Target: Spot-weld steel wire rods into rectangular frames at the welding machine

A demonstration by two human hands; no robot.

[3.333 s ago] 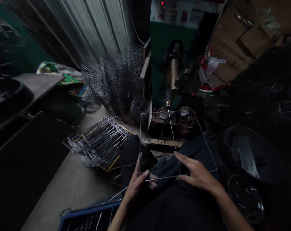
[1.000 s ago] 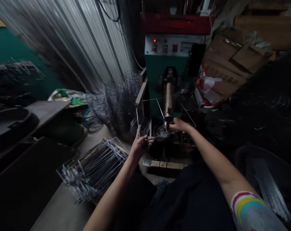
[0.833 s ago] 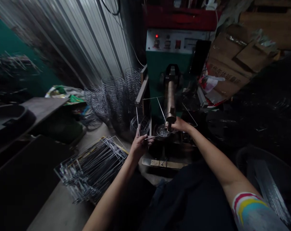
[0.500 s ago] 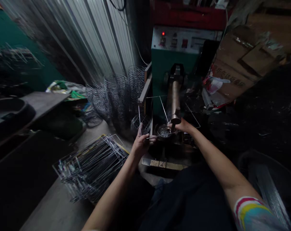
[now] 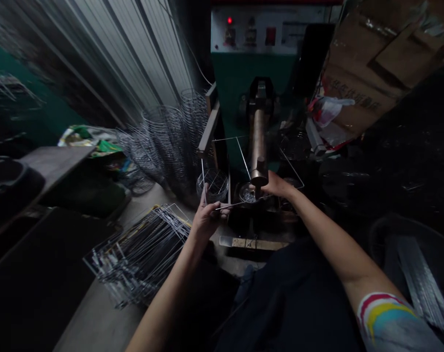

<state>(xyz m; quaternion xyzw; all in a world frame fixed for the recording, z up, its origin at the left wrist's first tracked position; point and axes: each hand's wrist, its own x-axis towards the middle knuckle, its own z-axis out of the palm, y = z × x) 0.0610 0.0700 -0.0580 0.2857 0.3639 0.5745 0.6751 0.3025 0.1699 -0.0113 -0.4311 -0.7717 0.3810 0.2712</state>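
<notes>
A thin rectangular wire frame (image 5: pixel 243 155) with a cross wire is held level under the machine's thick metal arm (image 5: pixel 258 142). My left hand (image 5: pixel 207 215) is closed on the frame's near left corner, its thumb pointing up along the side wire. Beside the lower tip of the arm, my right hand (image 5: pixel 278 186) is closed at the frame's near side; the arm's end hides its fingertips. A small round dish (image 5: pixel 248 193) of tiny metal bits lies just left of that tip, under the frame.
The green machine (image 5: pixel 231 73) has a panel with a lit red lamp (image 5: pixel 230 20). Left of me is a stack of wire frames (image 5: pixel 137 254); coiled wire baskets (image 5: pixel 166 137) stand behind it. A cardboard box (image 5: pixel 376 73) leans at right. Metal strips (image 5: pixel 422 278) lie at lower right.
My view has tipped downward and nearer the machine, so its panel sits higher. Both hands stay at the wire frame, and my right fingertips are more hidden behind the arm.
</notes>
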